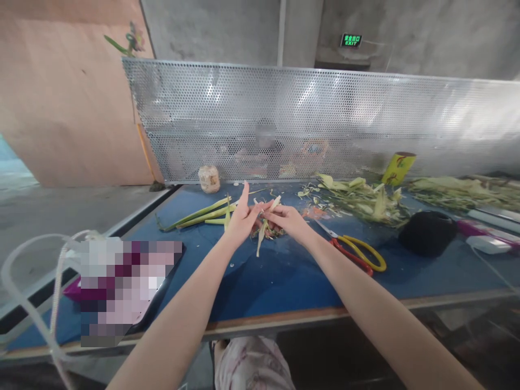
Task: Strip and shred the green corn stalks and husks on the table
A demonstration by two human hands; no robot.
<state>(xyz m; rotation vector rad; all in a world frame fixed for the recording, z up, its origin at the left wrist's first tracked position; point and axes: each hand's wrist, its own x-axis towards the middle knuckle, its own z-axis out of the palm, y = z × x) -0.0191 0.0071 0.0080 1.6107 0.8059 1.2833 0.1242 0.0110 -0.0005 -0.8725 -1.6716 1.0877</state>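
My left hand [242, 219] is at the middle of the table, one finger stretched up and away while the others close in on a small bundle of plant pieces [266, 232]. Against it, my right hand [287, 219] pinches a pale corn husk strip [277, 202]. Another pale strip [261, 245] hangs down from the bundle towards me. The bundle has reddish-brown bits at its base, and fingers partly cover it. Long green stalks [199, 214] lie just left of my left hand. Scissors [353, 252] with red and yellow handles rest right of my right forearm.
Husks [361, 200] are heaped at the right, before a yellow cylinder [399, 168]. A black round object [428, 233] sits nearer me. A ball of pale string [209, 179] stands at back left. Behind rises a perforated metal screen [227, 119]. A blurred-out flat device [138, 287] lies front left.
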